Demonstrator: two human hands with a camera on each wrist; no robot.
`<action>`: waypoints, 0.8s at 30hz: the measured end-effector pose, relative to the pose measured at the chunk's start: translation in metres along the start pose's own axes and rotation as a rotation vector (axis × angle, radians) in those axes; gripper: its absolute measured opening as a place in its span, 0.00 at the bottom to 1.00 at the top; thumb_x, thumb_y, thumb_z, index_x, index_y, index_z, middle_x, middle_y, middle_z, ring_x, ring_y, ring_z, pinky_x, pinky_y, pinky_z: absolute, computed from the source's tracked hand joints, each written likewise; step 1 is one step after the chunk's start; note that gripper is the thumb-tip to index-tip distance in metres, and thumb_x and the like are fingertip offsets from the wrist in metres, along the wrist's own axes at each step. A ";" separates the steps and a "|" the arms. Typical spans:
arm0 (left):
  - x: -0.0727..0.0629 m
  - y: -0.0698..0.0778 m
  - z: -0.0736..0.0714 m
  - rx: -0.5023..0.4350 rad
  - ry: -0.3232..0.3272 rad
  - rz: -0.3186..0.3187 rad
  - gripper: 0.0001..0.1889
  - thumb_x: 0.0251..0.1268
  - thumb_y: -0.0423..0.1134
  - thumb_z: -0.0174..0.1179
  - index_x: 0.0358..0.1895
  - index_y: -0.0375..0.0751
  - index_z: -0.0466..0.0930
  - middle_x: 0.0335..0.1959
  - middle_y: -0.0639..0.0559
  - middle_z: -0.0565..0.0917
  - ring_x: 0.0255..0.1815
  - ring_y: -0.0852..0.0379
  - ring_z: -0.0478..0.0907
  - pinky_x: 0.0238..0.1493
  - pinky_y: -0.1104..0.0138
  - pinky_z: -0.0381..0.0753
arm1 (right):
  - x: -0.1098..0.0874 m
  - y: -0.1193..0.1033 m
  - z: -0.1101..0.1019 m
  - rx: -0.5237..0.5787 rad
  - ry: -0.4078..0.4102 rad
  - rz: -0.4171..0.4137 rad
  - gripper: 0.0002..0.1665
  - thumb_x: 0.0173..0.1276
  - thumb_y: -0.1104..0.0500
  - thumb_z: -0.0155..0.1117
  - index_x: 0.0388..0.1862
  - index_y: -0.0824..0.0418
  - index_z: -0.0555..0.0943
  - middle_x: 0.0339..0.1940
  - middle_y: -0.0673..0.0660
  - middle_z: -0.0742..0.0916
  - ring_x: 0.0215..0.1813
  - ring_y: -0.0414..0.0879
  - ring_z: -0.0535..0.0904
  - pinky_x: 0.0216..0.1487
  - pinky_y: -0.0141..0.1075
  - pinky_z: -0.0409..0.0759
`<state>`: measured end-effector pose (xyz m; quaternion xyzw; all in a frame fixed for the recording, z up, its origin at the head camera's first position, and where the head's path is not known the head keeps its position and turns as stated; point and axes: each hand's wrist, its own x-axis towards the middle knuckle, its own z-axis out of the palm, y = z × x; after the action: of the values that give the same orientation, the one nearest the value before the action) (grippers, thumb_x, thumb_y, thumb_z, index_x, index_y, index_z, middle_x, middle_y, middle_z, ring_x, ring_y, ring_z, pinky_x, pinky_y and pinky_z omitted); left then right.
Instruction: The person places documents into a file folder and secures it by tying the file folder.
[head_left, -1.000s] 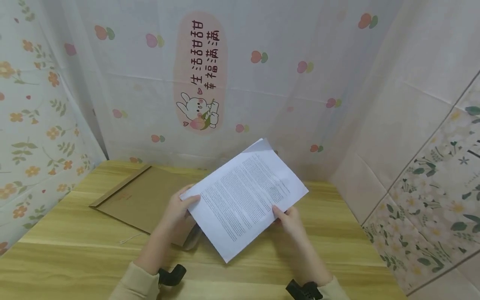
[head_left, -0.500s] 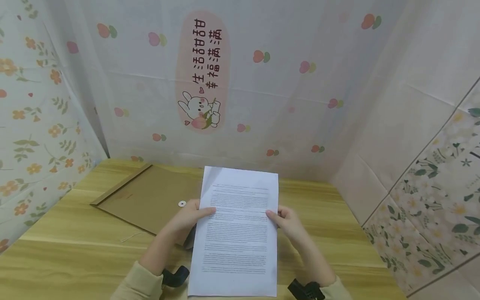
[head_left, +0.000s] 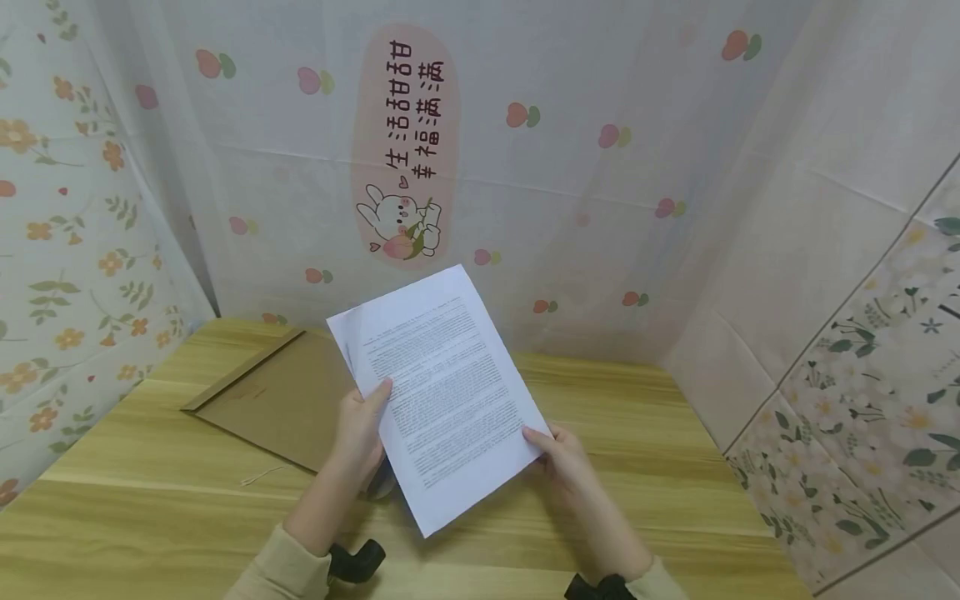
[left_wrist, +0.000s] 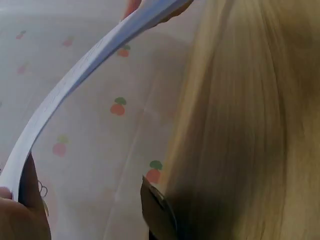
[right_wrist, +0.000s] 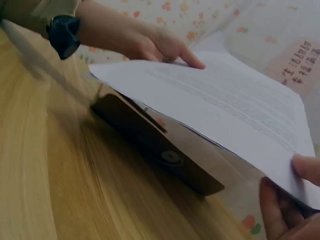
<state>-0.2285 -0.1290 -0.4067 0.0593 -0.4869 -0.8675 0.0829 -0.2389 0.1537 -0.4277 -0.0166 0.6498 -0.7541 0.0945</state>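
Note:
A stack of printed sheets (head_left: 450, 392) is held tilted above the table, its far end turned toward the left in the head view. My left hand (head_left: 363, 429) grips the left edge, thumb on the print and fingers underneath. Near the lower right corner, my right hand (head_left: 564, 458) pinches the sheets between thumb and fingers. In the left wrist view the sheets (left_wrist: 65, 92) bow in a curve between the hands. A brown paper document envelope (head_left: 277, 396) lies behind the left forearm, partly covered by it; the right wrist view shows its round button (right_wrist: 171, 157).
A thin white string (head_left: 262, 476) lies on the wooden table (head_left: 150, 500) by the envelope. Patterned cloth (head_left: 570, 208) hangs along the back and left, with tile-like floral panels (head_left: 862, 433) on the right. Black wrist mounts (head_left: 356, 561) sit at the cuffs.
The sheets first leaned right, then swung upright with their lower end toward me, and now lean left and are raised. Both hands keep hold of them; the envelope stays put.

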 end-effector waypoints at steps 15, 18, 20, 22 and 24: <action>-0.017 -0.018 0.023 -0.098 -0.049 0.035 0.17 0.76 0.38 0.46 0.63 0.36 0.67 0.53 0.51 0.80 0.56 0.54 0.76 0.57 0.63 0.74 | -0.015 0.005 0.022 0.115 0.166 -0.147 0.22 0.70 0.69 0.56 0.61 0.72 0.67 0.41 0.57 0.87 0.39 0.45 0.85 0.39 0.34 0.82; -0.015 -0.010 0.016 -0.092 -0.042 0.038 0.18 0.76 0.37 0.46 0.64 0.34 0.66 0.53 0.49 0.81 0.53 0.53 0.79 0.54 0.61 0.77 | -0.014 0.000 0.014 -0.017 0.234 -0.272 0.20 0.69 0.72 0.55 0.59 0.73 0.67 0.41 0.65 0.86 0.34 0.45 0.85 0.33 0.36 0.84; -0.012 -0.005 0.009 -0.072 -0.034 0.040 0.19 0.76 0.37 0.46 0.64 0.32 0.64 0.53 0.47 0.81 0.51 0.53 0.81 0.52 0.62 0.78 | -0.012 -0.004 0.006 -0.102 0.277 -0.325 0.19 0.69 0.73 0.54 0.58 0.75 0.68 0.40 0.68 0.85 0.30 0.44 0.85 0.30 0.36 0.84; -0.008 0.000 0.001 -0.038 -0.027 0.037 0.19 0.76 0.37 0.45 0.64 0.31 0.63 0.51 0.48 0.81 0.48 0.54 0.82 0.51 0.62 0.79 | -0.011 -0.008 -0.002 -0.148 0.304 -0.345 0.19 0.68 0.73 0.55 0.57 0.76 0.68 0.39 0.68 0.84 0.28 0.43 0.84 0.28 0.35 0.83; -0.005 0.006 -0.008 0.006 -0.023 0.044 0.19 0.76 0.36 0.46 0.63 0.28 0.64 0.47 0.48 0.82 0.45 0.54 0.83 0.49 0.62 0.80 | -0.009 -0.013 -0.011 -0.167 0.318 -0.346 0.19 0.68 0.73 0.56 0.56 0.77 0.69 0.37 0.65 0.84 0.28 0.42 0.84 0.28 0.34 0.83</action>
<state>-0.2218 -0.1379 -0.4062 0.0387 -0.4917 -0.8646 0.0961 -0.2330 0.1679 -0.4159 -0.0163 0.7039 -0.6959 -0.1411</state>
